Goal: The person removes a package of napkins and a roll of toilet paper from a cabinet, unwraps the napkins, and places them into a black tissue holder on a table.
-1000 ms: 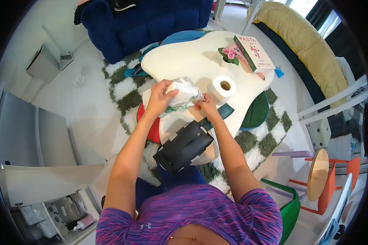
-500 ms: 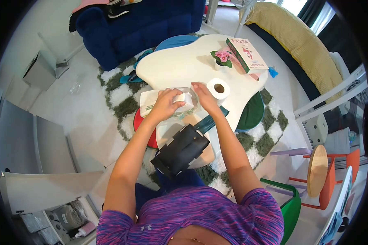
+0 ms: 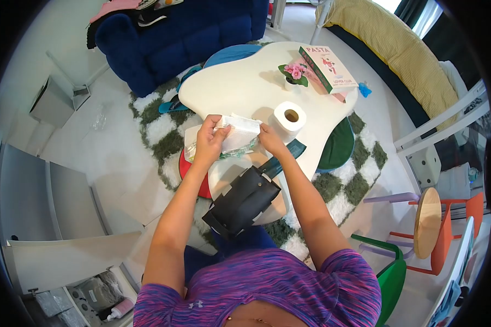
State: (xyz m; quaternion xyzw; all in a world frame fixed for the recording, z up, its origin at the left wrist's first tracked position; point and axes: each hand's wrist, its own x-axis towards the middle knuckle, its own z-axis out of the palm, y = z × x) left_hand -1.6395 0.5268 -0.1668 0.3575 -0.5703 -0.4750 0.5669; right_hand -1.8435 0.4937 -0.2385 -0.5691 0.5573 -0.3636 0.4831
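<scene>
A folded white paper bundle point(image 3: 242, 134) is held between my two hands over the near edge of the white table point(image 3: 229, 82). My left hand point(image 3: 211, 137) grips its left end, thumb on top. At its right end, my right hand point(image 3: 270, 140) pinches the corner. Under the bundle shows some clear, greenish plastic wrapping point(image 3: 240, 150), partly hidden. To the right of my right hand stands a white paper roll point(image 3: 289, 116). A black case point(image 3: 242, 201) with a dark teal strip point(image 3: 285, 158) at its upper end lies nearer to me.
A potted pink flower point(image 3: 293, 75) and a pasta book point(image 3: 328, 69) stand on the table's far right. Beyond is a blue sofa point(image 3: 185, 38). Green and orange chairs point(image 3: 390, 283) are at the right, an open drawer point(image 3: 95, 297) at the lower left.
My right hand has come down from beside the roll onto the bundle's right end. The bundle now lies lifted and stretched flatter between both hands. The view has shifted slightly.
</scene>
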